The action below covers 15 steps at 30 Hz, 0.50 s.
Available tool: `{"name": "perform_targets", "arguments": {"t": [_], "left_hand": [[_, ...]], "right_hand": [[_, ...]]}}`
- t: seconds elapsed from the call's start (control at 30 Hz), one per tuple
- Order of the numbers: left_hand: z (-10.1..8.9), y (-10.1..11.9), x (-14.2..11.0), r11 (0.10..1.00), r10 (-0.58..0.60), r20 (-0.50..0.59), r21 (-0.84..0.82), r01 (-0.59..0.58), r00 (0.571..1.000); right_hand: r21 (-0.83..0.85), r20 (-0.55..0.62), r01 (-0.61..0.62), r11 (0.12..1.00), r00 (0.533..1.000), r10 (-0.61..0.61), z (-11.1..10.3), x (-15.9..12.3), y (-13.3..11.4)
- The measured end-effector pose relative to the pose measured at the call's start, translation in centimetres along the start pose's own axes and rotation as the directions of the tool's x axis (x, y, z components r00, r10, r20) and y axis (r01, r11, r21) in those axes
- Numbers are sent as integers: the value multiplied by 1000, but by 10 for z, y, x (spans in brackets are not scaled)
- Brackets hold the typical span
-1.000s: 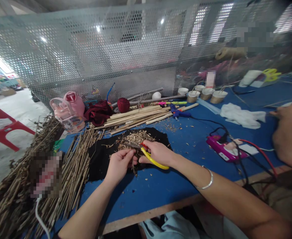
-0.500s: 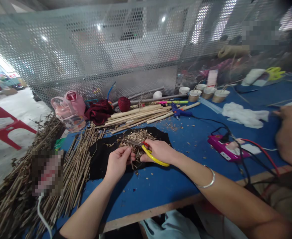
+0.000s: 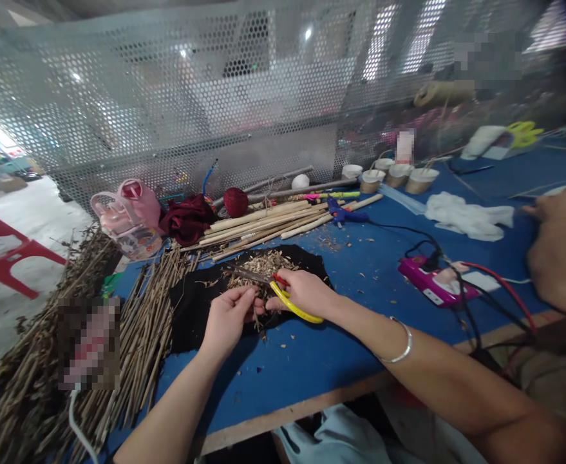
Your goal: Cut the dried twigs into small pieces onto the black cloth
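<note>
My right hand (image 3: pixel 304 293) is closed on scissors (image 3: pixel 290 306) with yellow and red handles, their dark blades pointing left over a heap of dry plant clippings (image 3: pixel 268 263). Just left of them, my left hand (image 3: pixel 229 312) has thumb and fingers pinched on a dried plant sprig (image 3: pixel 258 322), mostly hidden by the fingers. Under both hands lies a black cloth (image 3: pixel 193 322) that carries the clippings. Whether the blades touch the sprig I cannot tell.
Dry stalks (image 3: pixel 138 341) lie left. Behind are pale sticks (image 3: pixel 263 225), a dark red yarn ball (image 3: pixel 235 202) and a blue glue gun (image 3: pixel 343 211). A purple power strip (image 3: pixel 425 283) with cables sits right, near white gloves (image 3: pixel 471 216) and another person's arm (image 3: pixel 560 251).
The view has shifted slightly. Both hands stay close together over the clippings, with the scissors and sprig held much as before.
</note>
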<state>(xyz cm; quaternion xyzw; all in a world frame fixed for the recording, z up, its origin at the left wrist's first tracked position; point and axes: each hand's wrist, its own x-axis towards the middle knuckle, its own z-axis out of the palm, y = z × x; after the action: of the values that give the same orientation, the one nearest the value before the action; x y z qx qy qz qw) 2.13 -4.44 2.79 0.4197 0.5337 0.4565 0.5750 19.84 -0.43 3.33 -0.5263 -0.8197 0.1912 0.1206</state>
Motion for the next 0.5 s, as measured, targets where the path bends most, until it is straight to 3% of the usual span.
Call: {"name": "perform_targets", "arguments": {"t": [0.23,0.5], "left_hand": [[-1,1,1,1000,-9,-27,7,9,1000],[-2,-3,2,996,85,-59,36,-83,995]], "right_hand": [[-31,58,-19,999,998,20,-2,4,6],[-34,25,55,998,998,-54,-2,-1,-1]]}}
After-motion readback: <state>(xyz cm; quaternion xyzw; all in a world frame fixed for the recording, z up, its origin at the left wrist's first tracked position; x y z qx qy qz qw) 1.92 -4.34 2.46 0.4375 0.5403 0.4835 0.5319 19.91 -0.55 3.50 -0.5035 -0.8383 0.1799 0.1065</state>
